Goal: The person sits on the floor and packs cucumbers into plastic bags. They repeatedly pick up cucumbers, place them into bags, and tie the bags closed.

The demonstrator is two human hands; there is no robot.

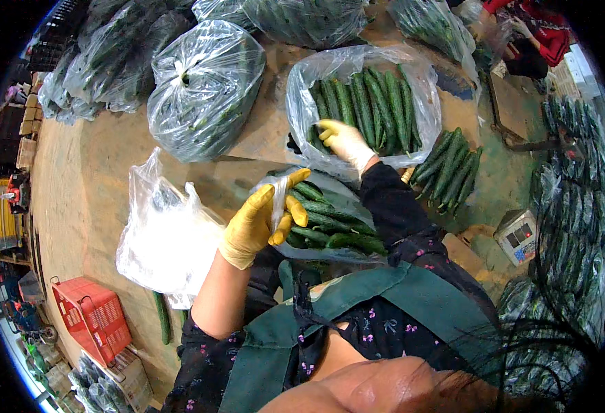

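Yellow-stained thin gloves cover both hands. My left hand (263, 217) is raised, with a handle of a clear plastic bag (333, 183) looped around its fingers; cucumbers (328, 222) lie in that bag. My right hand (346, 142) reaches over the near left edge of a large open clear plastic bag (431, 93), its fingertips at a dark green cucumber (315, 138). Rows of long cucumbers (380, 108) fill the large bag. What the right fingers grip is partly hidden. To the right lies a loose pile of cucumbers (449, 168).
A tied bag of cucumbers (207, 93) stands at upper left. White plastic bags (165, 237) lie at left, above a red crate (93, 315). A scale display (517, 237) and bagged cucumbers (576, 222) are at right. A person in red (550, 36) is at upper right.
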